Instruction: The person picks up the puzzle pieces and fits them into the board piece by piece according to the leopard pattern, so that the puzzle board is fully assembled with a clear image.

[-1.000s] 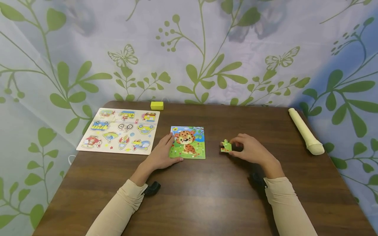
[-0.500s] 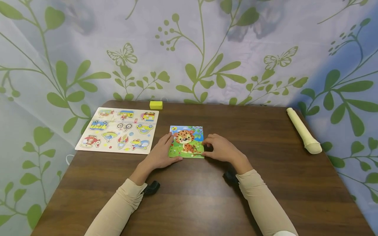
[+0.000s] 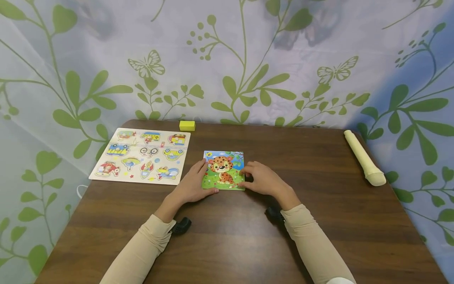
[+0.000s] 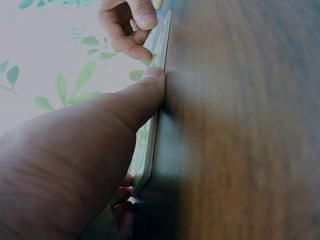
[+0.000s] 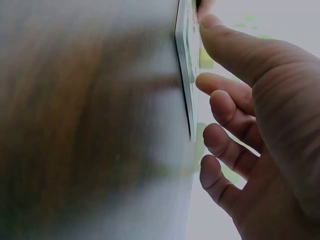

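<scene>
A square jigsaw puzzle with a spotted leopard cub picture lies flat on the table in the head view. My left hand holds its left side, the thumb along the near edge, which the left wrist view shows as the thin edge of the puzzle board. At the lower right of the picture, my right hand rests its thumb and index fingertip on the surface, apart from each other. In the right wrist view, the other fingers hang loosely bent beside the board. No loose piece shows between those fingertips.
A pale wooden peg puzzle board with vehicle shapes lies on the left of the brown table. A yellow block sits at the back edge. One cream, microphone-shaped object lies at the far right. A leaf-patterned curtain hangs behind.
My right hand has carried a small puzzle piece leftward to the picture's lower right, where it now lies level in the picture. The left hand has stayed on the puzzle.
</scene>
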### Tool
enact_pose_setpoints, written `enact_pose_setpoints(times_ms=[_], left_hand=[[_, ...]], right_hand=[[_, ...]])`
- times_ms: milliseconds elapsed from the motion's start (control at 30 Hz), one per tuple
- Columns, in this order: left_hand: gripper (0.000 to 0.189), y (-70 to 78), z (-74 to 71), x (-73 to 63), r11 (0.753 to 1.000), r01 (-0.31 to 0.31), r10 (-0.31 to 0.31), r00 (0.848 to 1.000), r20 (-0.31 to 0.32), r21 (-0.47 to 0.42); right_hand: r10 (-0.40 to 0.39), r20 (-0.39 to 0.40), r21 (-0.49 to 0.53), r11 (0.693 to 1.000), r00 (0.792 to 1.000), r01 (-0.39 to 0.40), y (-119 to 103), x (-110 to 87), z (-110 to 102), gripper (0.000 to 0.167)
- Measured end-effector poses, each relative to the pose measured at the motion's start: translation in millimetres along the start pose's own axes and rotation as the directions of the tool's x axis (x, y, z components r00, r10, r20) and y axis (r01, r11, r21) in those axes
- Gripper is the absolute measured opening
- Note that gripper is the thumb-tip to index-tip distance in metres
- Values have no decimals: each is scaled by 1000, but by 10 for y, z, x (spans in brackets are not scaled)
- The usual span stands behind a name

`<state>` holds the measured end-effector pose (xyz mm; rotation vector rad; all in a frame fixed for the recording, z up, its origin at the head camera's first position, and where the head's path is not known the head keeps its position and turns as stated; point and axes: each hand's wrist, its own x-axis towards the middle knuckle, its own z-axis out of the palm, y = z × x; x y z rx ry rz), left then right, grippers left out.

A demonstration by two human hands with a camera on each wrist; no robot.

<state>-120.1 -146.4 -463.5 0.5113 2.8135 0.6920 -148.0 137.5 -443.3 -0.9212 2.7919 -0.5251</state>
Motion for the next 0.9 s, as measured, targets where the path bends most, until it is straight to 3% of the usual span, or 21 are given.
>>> enact_pose_setpoints(times_ms=[300, 700, 900], left_hand=[[108, -18, 0, -9, 1000, -5, 5, 1000, 1, 15], [108, -22, 8, -41, 1000, 4, -4, 1000, 0, 13], [108, -17, 11, -27, 1000, -2, 2, 1000, 1, -12]], right_hand=[[-45, -57, -54, 998, 997, 42, -71, 51, 16, 39], [14, -15, -191, 981, 1000, -17, -236, 82, 42, 34], [25, -36, -150, 988, 999, -30, -223, 39, 80, 35]])
